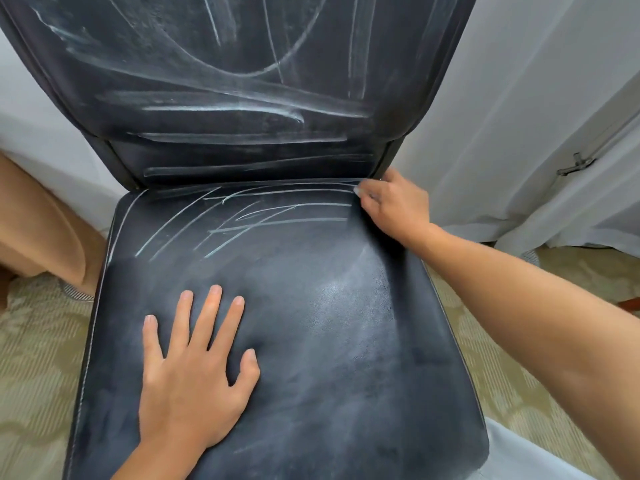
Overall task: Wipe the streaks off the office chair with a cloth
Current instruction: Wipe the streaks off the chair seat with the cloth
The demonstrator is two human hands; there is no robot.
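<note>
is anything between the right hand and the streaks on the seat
Nothing visible. The right hand is at the seat's back right corner, its fingertips at the ends of the streaks. The left hand lies flat nearer the front, clear of them.

smooth, faintly glossy leather chair seat (346,341)

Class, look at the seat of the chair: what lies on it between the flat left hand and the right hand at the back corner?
In the head view, white streaks cross the dark seat between the left hand and right hand; no cloth shows there.
</note>
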